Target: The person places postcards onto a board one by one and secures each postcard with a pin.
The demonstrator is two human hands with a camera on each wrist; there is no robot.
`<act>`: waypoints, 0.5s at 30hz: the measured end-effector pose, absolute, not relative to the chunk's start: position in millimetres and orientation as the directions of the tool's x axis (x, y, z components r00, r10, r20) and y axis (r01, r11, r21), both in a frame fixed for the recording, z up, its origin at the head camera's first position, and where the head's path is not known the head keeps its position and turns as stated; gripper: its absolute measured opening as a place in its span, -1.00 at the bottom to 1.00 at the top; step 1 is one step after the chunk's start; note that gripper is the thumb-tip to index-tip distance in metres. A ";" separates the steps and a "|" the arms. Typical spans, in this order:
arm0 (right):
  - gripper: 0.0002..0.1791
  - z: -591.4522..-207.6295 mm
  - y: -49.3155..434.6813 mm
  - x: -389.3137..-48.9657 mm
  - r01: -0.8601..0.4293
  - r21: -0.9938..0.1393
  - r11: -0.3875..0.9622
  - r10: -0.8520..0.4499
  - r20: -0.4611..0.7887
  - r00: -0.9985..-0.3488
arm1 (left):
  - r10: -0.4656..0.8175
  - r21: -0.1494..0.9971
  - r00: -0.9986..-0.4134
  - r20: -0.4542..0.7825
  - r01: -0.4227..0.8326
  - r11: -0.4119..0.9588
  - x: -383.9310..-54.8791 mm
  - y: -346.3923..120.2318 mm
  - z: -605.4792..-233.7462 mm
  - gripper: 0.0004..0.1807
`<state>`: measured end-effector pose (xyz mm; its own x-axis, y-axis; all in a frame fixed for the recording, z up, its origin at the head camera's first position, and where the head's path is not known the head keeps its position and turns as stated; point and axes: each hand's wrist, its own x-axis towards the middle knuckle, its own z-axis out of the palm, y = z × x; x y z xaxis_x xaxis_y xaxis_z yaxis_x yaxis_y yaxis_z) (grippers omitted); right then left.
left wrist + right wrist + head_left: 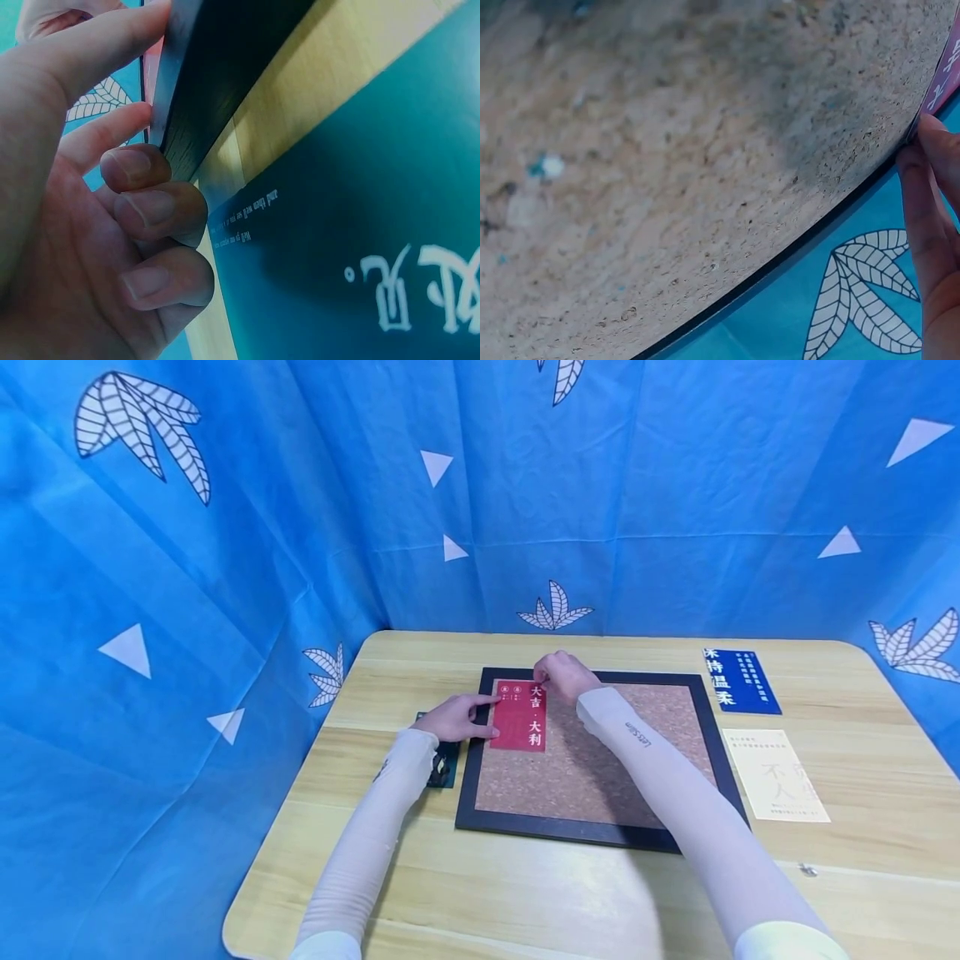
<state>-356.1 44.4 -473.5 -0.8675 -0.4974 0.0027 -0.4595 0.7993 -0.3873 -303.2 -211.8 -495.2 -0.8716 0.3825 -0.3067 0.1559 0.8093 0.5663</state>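
Observation:
A red card with white Chinese characters lies on the upper left of a black-framed cork board. My left hand reaches over the frame's left side. Its thumb and index finger stretch out to the card's left edge, and in the left wrist view the other fingers bend loosely. At the card's upper right corner, my right hand pinches with thumb and index finger. The right wrist view shows those fingertips meeting at the card's edge; anything small between them is hidden.
A dark green card lies partly under the left hand and forearm. Right of the board are a blue card and a cream card. Small clear or silvery bits sit nearer the front. A blue curtain hangs behind the table.

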 end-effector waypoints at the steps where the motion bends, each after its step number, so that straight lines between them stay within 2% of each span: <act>1: -0.80 -473.5 44.2 -356.4 -0.458 -0.386 0.801 -0.496 0.000 -0.868 | 0.383 0.568 -0.872 -0.306 0.155 0.808 -303.1 -211.9 -494.6 -0.12; 10: -0.78 -472.5 42.6 -358.0 -0.465 -0.362 0.808 -0.500 -0.002 -0.866 | 0.382 0.571 -0.868 -0.317 0.147 0.808 -302.5 -211.4 -492.7 -0.13; 15: -0.70 -471.5 39.3 -357.9 -0.497 -0.334 0.801 -0.527 0.002 -0.850 | 0.387 0.577 -0.867 -0.312 0.151 0.803 -302.1 -212.1 -493.3 -0.13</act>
<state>-357.9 39.3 -471.5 -0.8499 -0.5269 0.0020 -0.4972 0.8009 -0.3337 -302.1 -212.1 -493.3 -0.8675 0.3871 -0.3125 0.1505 0.8029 0.5768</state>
